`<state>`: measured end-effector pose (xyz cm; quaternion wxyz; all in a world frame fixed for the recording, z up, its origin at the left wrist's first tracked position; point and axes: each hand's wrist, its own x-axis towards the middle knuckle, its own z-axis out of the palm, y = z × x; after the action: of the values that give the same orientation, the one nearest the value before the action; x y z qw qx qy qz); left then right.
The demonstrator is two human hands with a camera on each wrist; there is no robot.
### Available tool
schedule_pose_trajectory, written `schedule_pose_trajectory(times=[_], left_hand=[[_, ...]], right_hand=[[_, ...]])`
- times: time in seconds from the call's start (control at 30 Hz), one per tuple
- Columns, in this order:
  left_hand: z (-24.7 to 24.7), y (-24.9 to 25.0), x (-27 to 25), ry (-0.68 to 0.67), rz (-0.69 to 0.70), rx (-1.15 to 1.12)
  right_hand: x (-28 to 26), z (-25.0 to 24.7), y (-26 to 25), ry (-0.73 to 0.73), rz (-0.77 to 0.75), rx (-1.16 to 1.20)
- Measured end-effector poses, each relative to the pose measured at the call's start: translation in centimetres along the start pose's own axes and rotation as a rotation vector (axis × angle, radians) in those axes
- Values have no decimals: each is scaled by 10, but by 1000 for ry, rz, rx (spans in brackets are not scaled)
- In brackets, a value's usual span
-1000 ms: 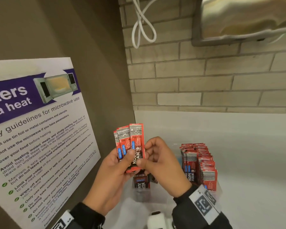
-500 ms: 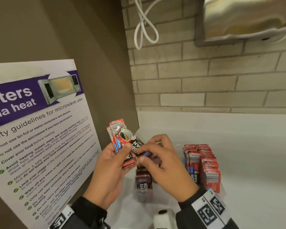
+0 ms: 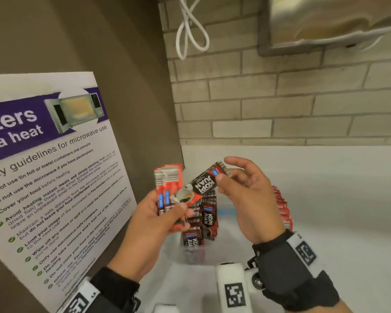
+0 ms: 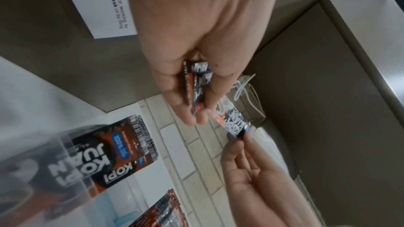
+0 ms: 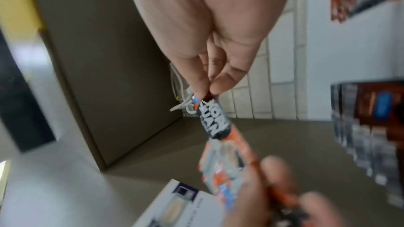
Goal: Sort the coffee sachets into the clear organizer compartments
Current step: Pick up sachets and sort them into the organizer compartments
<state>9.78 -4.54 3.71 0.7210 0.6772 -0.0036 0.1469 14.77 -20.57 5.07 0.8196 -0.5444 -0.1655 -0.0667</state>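
My left hand grips a small bunch of red coffee sachets upright; the same bunch of sachets sits between its thumb and fingers in the left wrist view. My right hand pinches the top end of one red-and-black sachet, which is tilted across, its lower end by the left bunch. That single sachet hangs from the pinch in the right wrist view. Below the hands stands the clear organizer with sachets in its left compartment and a red row on the right.
A grey side panel with a microwave safety poster closes off the left. A brick wall stands behind, with a looped white cable and a steel dispenser above. The white counter extends right.
My right hand has pulled one sachet out of the left hand's bunch and swung its top end up and to the right. The left hand has kept hold of the others.
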Motion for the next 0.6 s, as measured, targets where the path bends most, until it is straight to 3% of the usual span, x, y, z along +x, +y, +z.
schedule_pose_trajectory(times=[0.1,0.23,0.4,0.6], left_hand=[[-2,-3,-5,-69,-39,43],[-23,-2,-2,50,7,39],[-35,-6,-3,115,-5,-41],[-38,-14,-5,88,-37,-52]], right_hand=[[-4,3,-11,1,-26,75],[7,-16,-22,81,-133,-338],[17,-24,14,-136,60,-986],[28,-15,42,-208,130,-1141]])
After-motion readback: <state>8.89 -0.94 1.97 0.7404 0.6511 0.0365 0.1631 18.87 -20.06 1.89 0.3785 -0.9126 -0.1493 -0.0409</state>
